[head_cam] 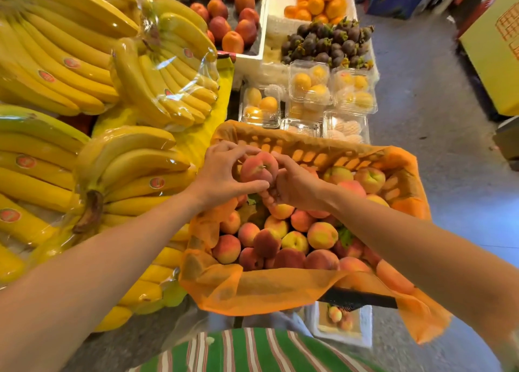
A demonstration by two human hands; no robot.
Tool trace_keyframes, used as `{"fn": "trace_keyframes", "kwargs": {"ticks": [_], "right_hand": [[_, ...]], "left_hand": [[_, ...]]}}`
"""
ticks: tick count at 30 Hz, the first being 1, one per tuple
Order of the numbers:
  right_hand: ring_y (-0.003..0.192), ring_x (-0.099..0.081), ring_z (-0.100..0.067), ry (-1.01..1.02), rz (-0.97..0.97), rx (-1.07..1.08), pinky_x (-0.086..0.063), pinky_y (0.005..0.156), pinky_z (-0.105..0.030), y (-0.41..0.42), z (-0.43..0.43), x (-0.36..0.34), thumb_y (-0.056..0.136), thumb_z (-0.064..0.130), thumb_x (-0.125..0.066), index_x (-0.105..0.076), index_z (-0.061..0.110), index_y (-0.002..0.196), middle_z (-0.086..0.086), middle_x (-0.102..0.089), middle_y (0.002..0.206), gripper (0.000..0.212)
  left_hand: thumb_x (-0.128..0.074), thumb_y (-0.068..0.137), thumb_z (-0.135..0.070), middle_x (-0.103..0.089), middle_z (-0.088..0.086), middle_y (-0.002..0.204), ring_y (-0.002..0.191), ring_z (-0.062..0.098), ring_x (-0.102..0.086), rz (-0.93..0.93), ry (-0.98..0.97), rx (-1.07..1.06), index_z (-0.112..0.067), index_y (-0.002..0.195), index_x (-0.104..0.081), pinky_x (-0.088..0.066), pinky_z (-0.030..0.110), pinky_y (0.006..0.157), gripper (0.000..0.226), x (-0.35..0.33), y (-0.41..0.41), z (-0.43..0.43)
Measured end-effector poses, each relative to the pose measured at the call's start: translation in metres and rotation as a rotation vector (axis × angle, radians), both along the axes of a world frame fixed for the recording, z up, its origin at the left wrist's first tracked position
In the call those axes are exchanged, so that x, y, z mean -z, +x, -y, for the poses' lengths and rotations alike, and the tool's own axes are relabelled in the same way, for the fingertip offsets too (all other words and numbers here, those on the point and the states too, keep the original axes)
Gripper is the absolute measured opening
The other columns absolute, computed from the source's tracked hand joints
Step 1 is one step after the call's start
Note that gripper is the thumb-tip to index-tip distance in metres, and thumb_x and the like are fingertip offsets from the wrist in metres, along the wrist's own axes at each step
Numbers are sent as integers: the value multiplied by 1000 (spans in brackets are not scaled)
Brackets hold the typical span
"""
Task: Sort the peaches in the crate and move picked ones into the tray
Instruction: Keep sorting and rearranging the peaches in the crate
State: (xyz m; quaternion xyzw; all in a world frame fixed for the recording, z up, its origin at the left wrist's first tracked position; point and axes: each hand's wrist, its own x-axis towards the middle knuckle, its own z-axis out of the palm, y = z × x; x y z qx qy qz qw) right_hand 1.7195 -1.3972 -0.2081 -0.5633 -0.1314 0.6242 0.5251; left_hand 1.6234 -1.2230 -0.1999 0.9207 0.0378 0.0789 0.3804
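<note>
Grey concrete floor ran down the right of a crowded fruit stall, with wrapped yellow bananas [70, 62] heaped on the left and clear plastic clamshell boxes [309, 82] beyond; you stood over the slotted plastic crate [309, 152], lined with loose orange mesh netting [266, 290]; your left hand [222, 172] gripped one pink-red peach [258, 168], thumb under it and fingers curled over, and your right hand [295, 186] pinched the same fruit from its right side, so both were closed on it above the crate's far left corner; that looked like inspection, not yet a transfer; the heap of pink and yellow peaches [280, 239] filled the crate nearly to its rim, so most of the sorting seemed left to do; the white foam tray [365, 329] sat low under the crate's near edge and showed only a few fruits, which suggested an early stage; much of that tray was hidden by crate and netting, so its contents could not be counted; the held peach's underside, part of your right fingers and the crate's lower layers were out of sight.
</note>
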Motion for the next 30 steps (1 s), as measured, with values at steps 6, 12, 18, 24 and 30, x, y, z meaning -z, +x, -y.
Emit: {"fn": "trace_keyframes", "kwargs": {"ticks": [6, 12, 18, 24, 30], "right_hand": [[91, -60, -23, -122, 301, 89, -49, 84, -33, 0, -3, 11, 101, 45, -33, -59, 4, 119, -16, -63, 107, 52], [124, -50, -22, -259, 820, -314, -45, 100, -36, -2, -32, 42, 92, 25, -62, -44, 11, 139, -7, -50, 137, 52], [112, -47, -33, -344, 1144, -659, -41, 87, -37, -10, -60, 76, 88, 30, -66, -30, 18, 147, -19, -49, 125, 71], [109, -58, -34, -324, 1305, -624, -45, 75, -37, -7, -65, 93, 77, 23, -75, -28, 13, 144, -15, -58, 123, 82], [112, -55, -34, -420, 1329, -679, -47, 78, -39, -2, -69, 100, 75, 27, -77, -34, 12, 140, -14, -52, 127, 79]], "left_hand": [[-68, 58, -62, -48, -19, 103, 106, 13, -39, 80, 16, -19, -34, 122, -56, -40, 40, 89, 71, 3, -7, -11], [-70, 59, -62, -56, -8, 112, 104, 17, -48, 47, -24, -74, -29, 119, -56, -41, 46, 88, 70, 9, -12, -31], [-63, 64, -65, -62, -7, 113, 106, 16, -49, 33, -120, -102, -29, 116, -63, -40, 43, 93, 63, 7, -14, -43], [-65, 66, -62, -57, -19, 112, 110, 10, -46, 6, -193, -129, -35, 115, -60, -43, 43, 93, 56, 15, -14, -55], [-66, 64, -61, -47, -30, 108, 109, 8, -43, -6, -225, -141, -40, 114, -56, -44, 34, 92, 54, 17, -15, -57]]}}
